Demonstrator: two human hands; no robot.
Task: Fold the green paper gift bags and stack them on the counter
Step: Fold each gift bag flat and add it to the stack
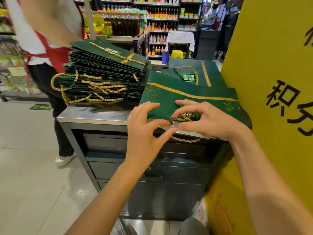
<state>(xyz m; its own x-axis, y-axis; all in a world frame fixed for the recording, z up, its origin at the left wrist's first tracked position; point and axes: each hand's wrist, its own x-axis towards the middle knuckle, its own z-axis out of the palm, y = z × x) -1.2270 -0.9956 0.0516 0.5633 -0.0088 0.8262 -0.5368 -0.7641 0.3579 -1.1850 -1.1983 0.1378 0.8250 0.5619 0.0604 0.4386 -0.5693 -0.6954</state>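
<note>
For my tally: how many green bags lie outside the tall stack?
2: the near bag held by the left hand and right hand; the far bag behind it. More may hide beneath.

Left hand (144, 133) and right hand (205, 121) pinch green bag (186, 100) near edge; folded stack (101, 77) on counter (91, 115) beyond left hand.
</note>
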